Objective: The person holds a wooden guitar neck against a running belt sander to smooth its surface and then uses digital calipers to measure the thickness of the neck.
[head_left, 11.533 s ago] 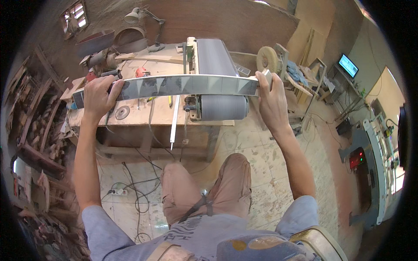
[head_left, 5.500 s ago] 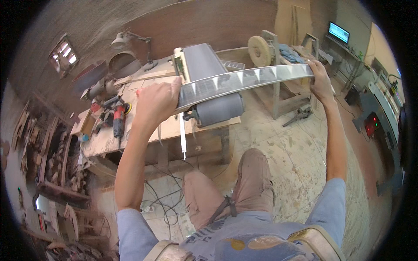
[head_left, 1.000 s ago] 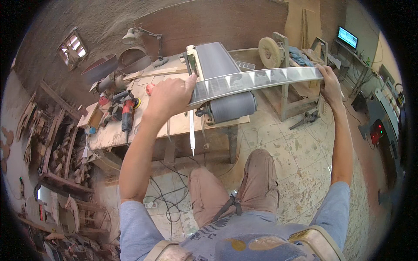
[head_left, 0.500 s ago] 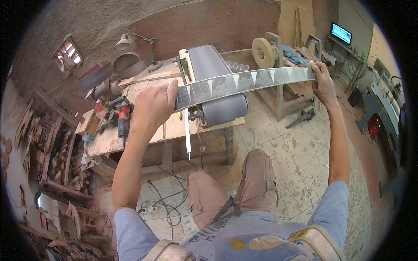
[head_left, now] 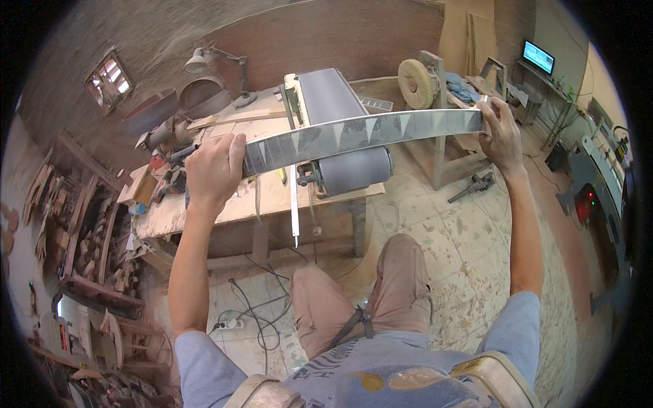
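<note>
A long dark fretboard (head_left: 354, 134) with pale triangular inlays and thin cross lines is held up, spanning left to right. My left hand (head_left: 214, 170) is closed round its wider left end, thumb along the edge. At the narrower right end, my right hand (head_left: 502, 136) grips it between thumb and fingers. Behind and below the fretboard lies a belt sander (head_left: 331, 95) with a wide grey belt, whose near roller (head_left: 355, 170) shows beneath the strip. The fretboard hides part of the belt, and I cannot tell whether it touches it.
The sander stands on a wooden workbench (head_left: 183, 214) with a desk lamp (head_left: 196, 62) and power tools. Right of it is a buffing wheel (head_left: 415, 83) on a wooden stand. Black cables (head_left: 255, 309) lie on the dusty tiled floor. Wood offcuts fill racks (head_left: 85, 224) at left.
The fretboard has shifted left across the sander. My left hand has moved left with it, now covering much of the red-and-black power tool. My right hand has moved slightly left.
</note>
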Tool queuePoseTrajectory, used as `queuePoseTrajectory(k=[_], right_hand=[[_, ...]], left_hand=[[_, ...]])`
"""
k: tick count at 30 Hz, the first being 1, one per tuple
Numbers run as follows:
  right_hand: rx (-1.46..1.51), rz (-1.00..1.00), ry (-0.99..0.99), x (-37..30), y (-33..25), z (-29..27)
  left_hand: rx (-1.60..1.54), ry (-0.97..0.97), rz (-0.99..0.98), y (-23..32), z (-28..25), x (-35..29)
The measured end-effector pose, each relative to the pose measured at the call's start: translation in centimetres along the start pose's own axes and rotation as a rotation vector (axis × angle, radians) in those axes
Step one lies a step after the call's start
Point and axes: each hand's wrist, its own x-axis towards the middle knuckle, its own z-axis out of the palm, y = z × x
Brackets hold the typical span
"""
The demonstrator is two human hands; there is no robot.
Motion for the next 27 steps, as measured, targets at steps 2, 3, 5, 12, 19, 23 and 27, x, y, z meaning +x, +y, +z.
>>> queuePoseTrajectory(k=[2, 3, 5, 12, 19, 23, 27], right_hand=[[0.058, 0.036, -0.101, 0.2, -0.4, -0.3], [0.07, 0.027, -0.122, 0.3, -0.5, -0.5], [0.091, 0.011, -0.166, 0.6, -0.6, -0.9], [0.28, 0.094, -0.301, 1.4, -1.8, -1.3], [0.243, 0.081, -0.099, 0.2, -1.5, 0.6], [0.19, 0.033, 0.0, -0.3, -1.1, 1.6], [0.114, 0.014, 0.089, -0.5, -1.0, 2.0]], left_hand=[[-0.036, -0.151, -0.034, -0.5, -0.4, 0.4], [-0.059, -0.225, -0.049, -0.7, -0.5, 0.7], [-0.025, -0.35, 0.001, -0.9, -0.8, 1.2], [-0.015, -0.353, -0.09, -1.6, -0.7, 1.0], [-0.021, 0.053, 0.003, -1.2, -0.3, -0.1], [0.118, 0.162, 0.051, -1.1, -0.6, -0.8], [0.132, 0.277, 0.11, -1.4, -0.2, -1.1]])
